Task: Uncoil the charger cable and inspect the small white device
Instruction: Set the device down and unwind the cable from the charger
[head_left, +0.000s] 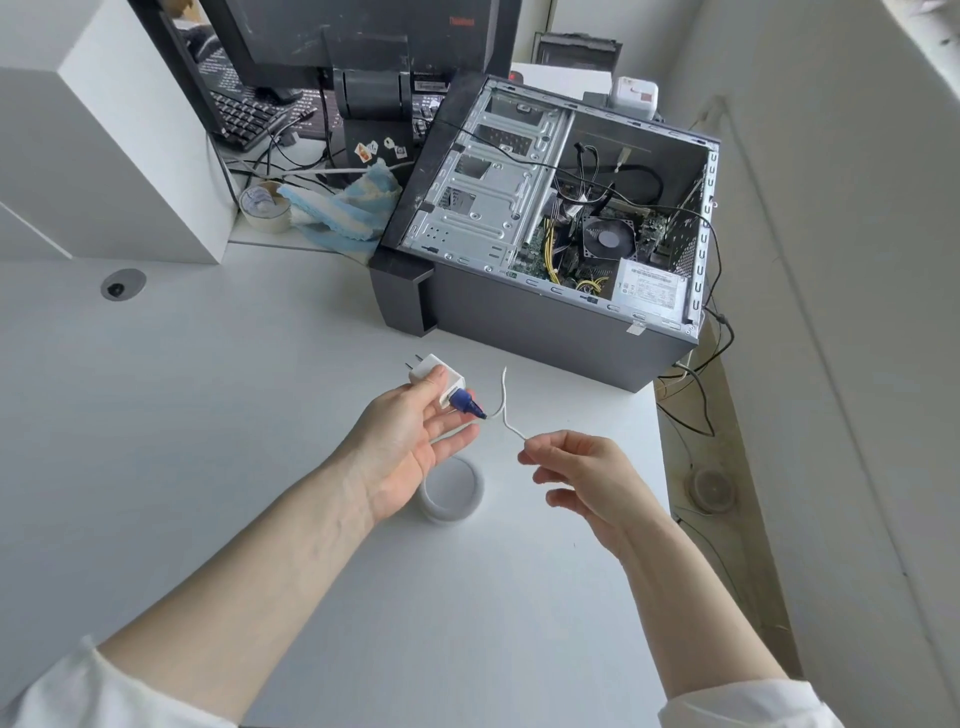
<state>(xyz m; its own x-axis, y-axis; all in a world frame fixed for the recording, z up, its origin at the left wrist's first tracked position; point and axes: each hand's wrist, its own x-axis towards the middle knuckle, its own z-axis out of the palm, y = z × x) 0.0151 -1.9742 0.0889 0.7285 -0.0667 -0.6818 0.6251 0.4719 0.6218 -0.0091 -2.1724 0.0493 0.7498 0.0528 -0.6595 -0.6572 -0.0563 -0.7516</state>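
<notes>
My left hand holds a small white charger plug above the white desk, its two prongs pointing up-left and a blue connector in its other end. A thin white cable runs from that connector in a kinked curve to my right hand, which pinches it between thumb and fingertip. A small round white device sits on the desk just below and between my hands, partly hidden by my left palm.
An open computer case lies on its side at the back right, black cables trailing over the desk's right edge. Behind are a monitor stand, a keyboard, a tape roll, a blue cloth and a white box.
</notes>
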